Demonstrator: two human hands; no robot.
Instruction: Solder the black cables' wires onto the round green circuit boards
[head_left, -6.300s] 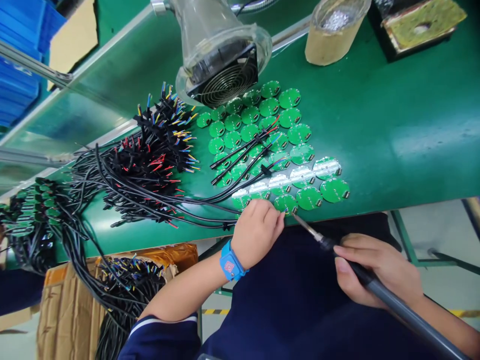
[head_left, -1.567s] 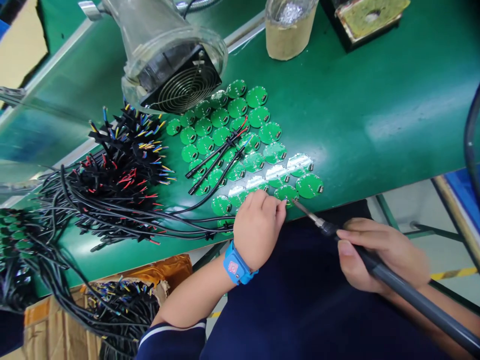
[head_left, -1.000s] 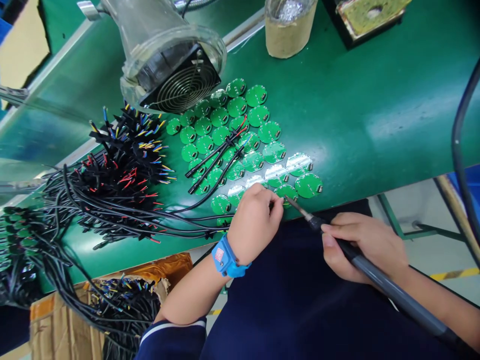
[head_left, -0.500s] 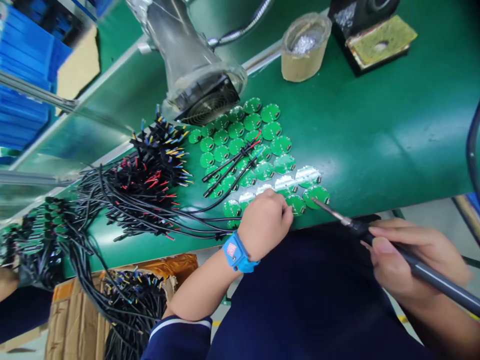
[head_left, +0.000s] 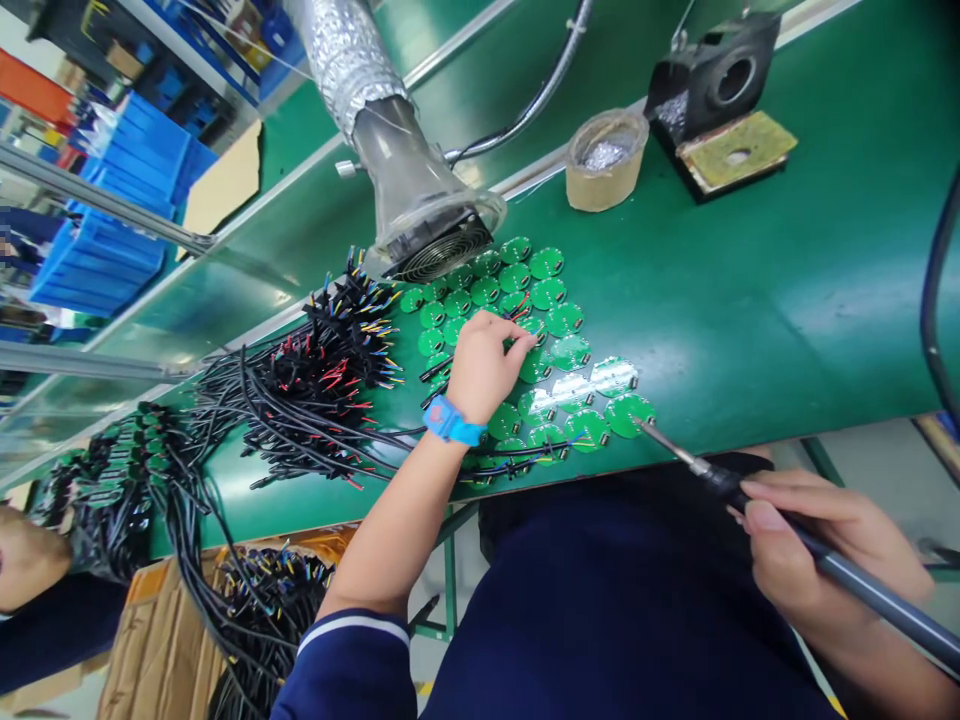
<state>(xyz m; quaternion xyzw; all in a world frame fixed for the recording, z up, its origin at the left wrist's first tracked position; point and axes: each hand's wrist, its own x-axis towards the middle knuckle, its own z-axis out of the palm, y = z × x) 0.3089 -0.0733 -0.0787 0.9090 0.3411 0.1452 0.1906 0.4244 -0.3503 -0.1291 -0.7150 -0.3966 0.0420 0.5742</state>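
Observation:
My right hand (head_left: 832,550) grips a soldering iron (head_left: 720,480) by its dark handle. Its tip is at the near-right round green circuit board (head_left: 628,414). Over the rows of boards, my left hand (head_left: 491,365) has thumb and fingers pinched together, beside some red wire ends (head_left: 521,306). What lies between those fingertips is too small to tell. A blue band circles my left wrist. Black cables (head_left: 517,462) with stripped coloured ends lie across the nearest boards, below that wrist.
A large heap of black cables (head_left: 322,375) lies left of the boards. Above them hangs a fume extractor (head_left: 442,235). Behind stand a solder-filled cardboard ring (head_left: 606,185) and an iron stand with yellow sponge (head_left: 739,150). Another person's hand (head_left: 30,560) is at far left.
My left hand has moved from the table's near edge up over the middle boards. Cable ends now show on the nearest boards. The iron stays near the same board; the view has shifted.

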